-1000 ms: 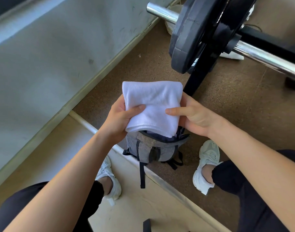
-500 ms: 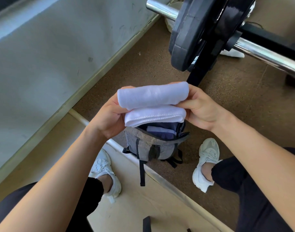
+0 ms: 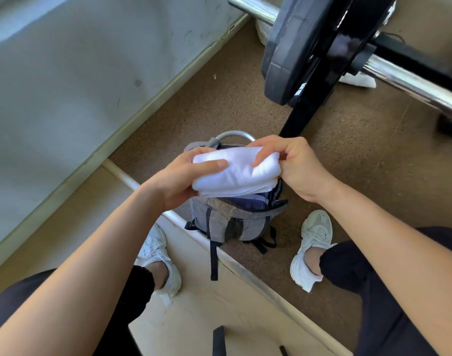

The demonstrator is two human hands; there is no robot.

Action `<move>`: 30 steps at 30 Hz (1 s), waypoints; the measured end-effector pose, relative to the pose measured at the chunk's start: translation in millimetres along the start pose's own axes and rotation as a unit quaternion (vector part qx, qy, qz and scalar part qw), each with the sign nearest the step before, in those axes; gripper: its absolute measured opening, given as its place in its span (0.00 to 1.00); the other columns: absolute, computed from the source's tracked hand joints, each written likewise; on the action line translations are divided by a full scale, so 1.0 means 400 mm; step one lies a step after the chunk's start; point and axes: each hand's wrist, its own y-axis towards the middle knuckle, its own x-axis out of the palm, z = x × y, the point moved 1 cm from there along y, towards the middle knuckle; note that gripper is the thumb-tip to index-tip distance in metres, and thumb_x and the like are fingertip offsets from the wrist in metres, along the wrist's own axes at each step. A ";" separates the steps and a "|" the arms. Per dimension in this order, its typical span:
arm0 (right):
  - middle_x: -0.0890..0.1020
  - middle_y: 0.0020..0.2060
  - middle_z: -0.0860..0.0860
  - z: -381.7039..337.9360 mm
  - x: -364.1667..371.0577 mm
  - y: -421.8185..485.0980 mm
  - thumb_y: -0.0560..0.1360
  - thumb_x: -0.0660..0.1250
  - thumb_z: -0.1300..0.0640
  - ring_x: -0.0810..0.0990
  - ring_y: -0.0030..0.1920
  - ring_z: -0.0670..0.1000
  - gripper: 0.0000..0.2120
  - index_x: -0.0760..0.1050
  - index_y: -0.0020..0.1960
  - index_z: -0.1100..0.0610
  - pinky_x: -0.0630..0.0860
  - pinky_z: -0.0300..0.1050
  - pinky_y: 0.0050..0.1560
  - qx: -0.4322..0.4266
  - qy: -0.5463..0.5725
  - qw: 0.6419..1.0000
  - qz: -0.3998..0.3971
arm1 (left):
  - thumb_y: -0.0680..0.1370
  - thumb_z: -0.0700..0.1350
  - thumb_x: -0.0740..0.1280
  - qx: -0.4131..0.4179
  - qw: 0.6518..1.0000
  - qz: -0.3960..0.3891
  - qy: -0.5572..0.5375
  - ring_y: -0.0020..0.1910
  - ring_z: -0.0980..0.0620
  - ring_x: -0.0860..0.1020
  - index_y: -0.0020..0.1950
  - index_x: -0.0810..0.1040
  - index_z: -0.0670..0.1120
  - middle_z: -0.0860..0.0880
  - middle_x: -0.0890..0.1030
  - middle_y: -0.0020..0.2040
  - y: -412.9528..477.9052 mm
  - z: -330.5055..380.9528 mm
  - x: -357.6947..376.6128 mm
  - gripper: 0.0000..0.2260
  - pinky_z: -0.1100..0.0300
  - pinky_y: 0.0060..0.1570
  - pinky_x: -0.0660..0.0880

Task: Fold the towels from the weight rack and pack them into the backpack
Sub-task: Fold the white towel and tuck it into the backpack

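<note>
A folded white towel is held in both hands, just above the open mouth of a grey backpack standing on the floor between my feet. My left hand grips the towel's left end, thumb on top. My right hand pinches its right end. The backpack's dark blue lining shows under the towel, and its grey top handle curves up behind it. The towel hides most of the opening.
A black weight plate on a chrome barbell hangs on a black rack post just beyond the backpack. Another white cloth lies behind the rack. A grey wall is at left; a pale raised platform edge crosses under my legs.
The towel went from a flat panel to folded in half into a thick bundle. Both hands then lowered it toward the backpack's opening.
</note>
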 end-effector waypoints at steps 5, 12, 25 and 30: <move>0.79 0.51 0.62 -0.011 -0.009 -0.004 0.72 0.56 0.65 0.78 0.52 0.59 0.16 0.83 0.46 0.60 0.76 0.52 0.50 0.141 0.195 0.970 -0.044 | 0.61 0.41 0.83 0.051 0.996 0.065 0.035 0.52 0.46 0.84 0.58 0.82 0.47 0.45 0.85 0.52 0.005 -0.006 -0.025 0.27 0.52 0.50 0.82; 0.81 0.51 0.55 0.001 -0.018 -0.010 0.75 0.69 0.69 0.82 0.53 0.53 0.11 0.84 0.46 0.55 0.80 0.50 0.51 0.166 0.043 0.984 -0.039 | 0.63 0.47 0.83 0.166 0.959 0.149 0.176 0.60 0.54 0.79 0.65 0.77 0.53 0.52 0.79 0.63 0.026 -0.038 -0.013 0.32 0.55 0.57 0.78; 0.76 0.60 0.49 0.090 -0.021 -0.031 0.72 0.68 0.68 0.74 0.60 0.50 0.16 0.84 0.42 0.47 0.70 0.37 0.48 0.204 -0.193 0.960 -0.005 | 0.81 0.45 0.62 -0.022 0.708 -0.138 0.692 0.51 0.44 0.78 0.56 0.79 0.48 0.47 0.79 0.51 0.013 -0.196 0.007 0.08 0.47 0.51 0.75; 0.77 0.65 0.53 0.169 0.049 -0.053 0.73 0.67 0.67 0.74 0.66 0.54 0.16 0.85 0.44 0.46 0.71 0.45 0.57 0.281 -0.134 0.950 -0.005 | 0.83 0.48 0.55 -0.017 0.649 -0.169 0.741 0.59 0.44 0.75 0.66 0.77 0.55 0.51 0.79 0.59 -0.012 -0.233 0.007 0.15 0.44 0.65 0.68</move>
